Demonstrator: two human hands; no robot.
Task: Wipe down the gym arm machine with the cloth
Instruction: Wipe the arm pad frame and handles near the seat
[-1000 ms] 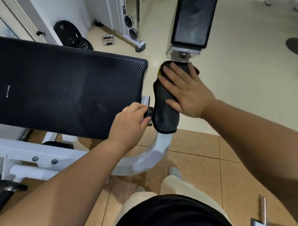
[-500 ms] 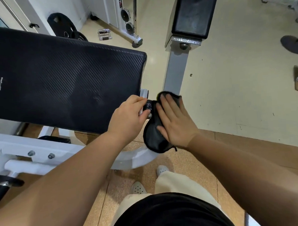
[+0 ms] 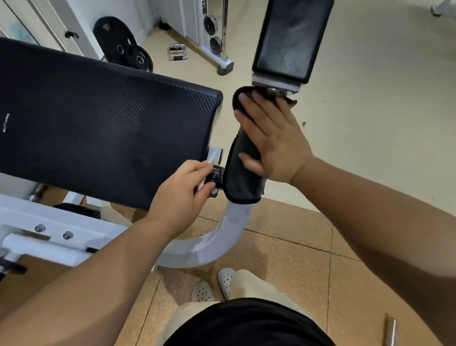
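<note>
Head view: the right hand (image 3: 272,142), fingers straight, is pressing a dark grey cloth (image 3: 244,182) flat over the white curved steel arm (image 3: 224,238), just below the small black pad (image 3: 292,34). The left hand (image 3: 181,198) is pinching a black-and-chrome knob (image 3: 216,176) at the right edge of the large black textured pad (image 3: 94,126).

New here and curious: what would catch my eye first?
The right hand presses flat on a black cloth draped over the machine's white bar, centre frame, below a small black pad. Beside it, the left hand grips a metal knob at the edge of the large black arm pad filling the upper left.
</note>
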